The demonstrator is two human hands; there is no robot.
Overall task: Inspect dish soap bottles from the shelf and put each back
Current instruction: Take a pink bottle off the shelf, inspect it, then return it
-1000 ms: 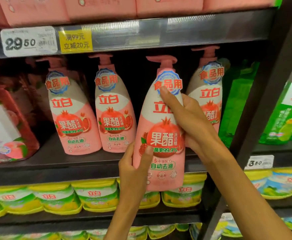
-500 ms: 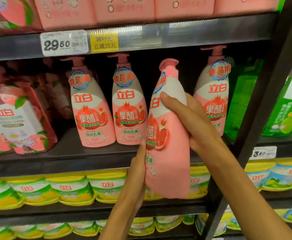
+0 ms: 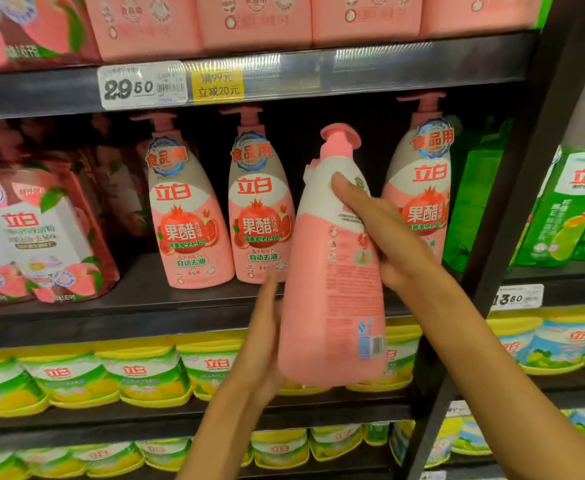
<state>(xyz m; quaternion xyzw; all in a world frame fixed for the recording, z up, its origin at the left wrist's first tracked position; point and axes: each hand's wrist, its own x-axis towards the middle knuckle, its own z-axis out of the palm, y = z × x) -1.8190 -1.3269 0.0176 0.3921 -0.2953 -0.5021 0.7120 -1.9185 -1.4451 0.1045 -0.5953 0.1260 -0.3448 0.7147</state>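
A pink dish soap bottle [image 3: 329, 299] with a pump top is held in front of the dark shelf [image 3: 145, 306], turned so its back label and barcode face me. My right hand [image 3: 384, 233] grips its upper right side, thumb across the white shoulder. My left hand [image 3: 266, 341] lies with straight fingers against the bottle's lower left side. Three matching pink bottles stand on the shelf: two to the left [image 3: 188, 216] [image 3: 259, 209] and one [image 3: 426, 188] behind my right hand.
Red refill pouches [image 3: 34, 244] sit at the shelf's left. Green bottles [image 3: 474, 195] and green packs [image 3: 575, 209] fill the right. Yellow-green pouches [image 3: 76, 375] line the shelf below. Pink boxes [image 3: 249, 19] stand above. A dark upright post [image 3: 512, 202] divides the bays.
The bottle has been rotated from front label through its side to its back label. My left hand has shifted from a thumb-front hold to the bottle's lower left side.
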